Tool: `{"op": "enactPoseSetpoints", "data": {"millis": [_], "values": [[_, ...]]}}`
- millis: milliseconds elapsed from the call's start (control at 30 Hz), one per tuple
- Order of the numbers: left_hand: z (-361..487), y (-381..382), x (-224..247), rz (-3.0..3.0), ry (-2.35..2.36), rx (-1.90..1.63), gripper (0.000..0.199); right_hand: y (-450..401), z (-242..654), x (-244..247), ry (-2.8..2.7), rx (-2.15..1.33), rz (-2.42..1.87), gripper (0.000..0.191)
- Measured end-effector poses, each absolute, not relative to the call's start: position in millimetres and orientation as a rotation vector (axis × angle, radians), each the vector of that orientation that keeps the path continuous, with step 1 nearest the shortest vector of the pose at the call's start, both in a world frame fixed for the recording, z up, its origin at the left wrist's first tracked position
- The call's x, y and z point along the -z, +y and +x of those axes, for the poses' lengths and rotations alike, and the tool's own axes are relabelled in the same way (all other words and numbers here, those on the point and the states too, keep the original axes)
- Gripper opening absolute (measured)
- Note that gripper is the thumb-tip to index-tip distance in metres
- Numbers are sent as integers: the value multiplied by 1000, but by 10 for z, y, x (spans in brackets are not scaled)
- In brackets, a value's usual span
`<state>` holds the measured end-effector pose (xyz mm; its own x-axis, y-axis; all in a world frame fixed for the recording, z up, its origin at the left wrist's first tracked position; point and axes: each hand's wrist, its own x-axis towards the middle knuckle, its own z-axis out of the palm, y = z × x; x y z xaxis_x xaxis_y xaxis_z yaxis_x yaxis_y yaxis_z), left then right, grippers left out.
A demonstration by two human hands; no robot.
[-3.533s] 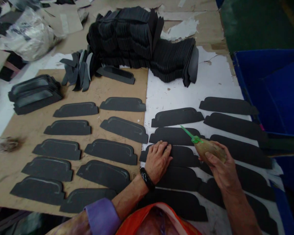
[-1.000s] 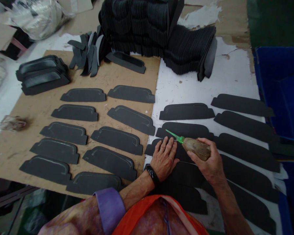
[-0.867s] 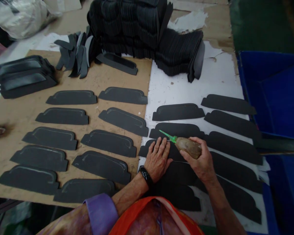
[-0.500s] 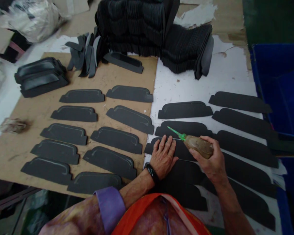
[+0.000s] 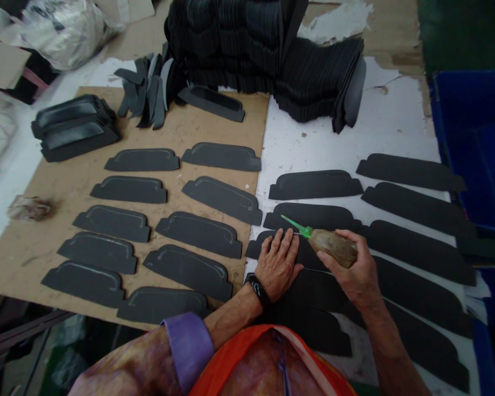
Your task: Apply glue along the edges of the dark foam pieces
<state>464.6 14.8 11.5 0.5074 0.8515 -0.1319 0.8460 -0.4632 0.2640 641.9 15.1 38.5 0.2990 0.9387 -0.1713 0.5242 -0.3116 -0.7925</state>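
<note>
My right hand (image 5: pixel 352 268) is wrapped round a brownish glue bottle (image 5: pixel 333 247) with a thin green nozzle. The nozzle tip points left, over a flat black shaped piece (image 5: pixel 309 215). With fingers stretched out, my left hand (image 5: pixel 278 263) lies flat on the black piece (image 5: pixel 311 254) just nearer to me. Around my hands lie more black pieces, such as one at the right (image 5: pixel 421 250). On the brown board, several dark pieces (image 5: pixel 198 235) carry a thin pale line along their curved edge.
Tall stacks of black pieces (image 5: pixel 239 49) stand at the back. Loose strips (image 5: pixel 148 93) and a small pile (image 5: pixel 74 129) lie at the back left. A crumpled lump (image 5: pixel 28 208) rests at the left of the brown board (image 5: pixel 16 264). Blue bins (image 5: pixel 474 148) flank the right edge.
The whole view has shifted slightly, so things appear a little further right. Both hands and the glue bottle stay almost where they were over the pieces.
</note>
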Motion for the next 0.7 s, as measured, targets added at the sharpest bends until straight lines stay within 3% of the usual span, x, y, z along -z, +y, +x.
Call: {"op": "enactPoseSetpoints", "data": {"millis": [700], "values": [[4625,157,-97,2471,1411,-90,59,202,6370,-359,-1347,-854,-1953,52]]}}
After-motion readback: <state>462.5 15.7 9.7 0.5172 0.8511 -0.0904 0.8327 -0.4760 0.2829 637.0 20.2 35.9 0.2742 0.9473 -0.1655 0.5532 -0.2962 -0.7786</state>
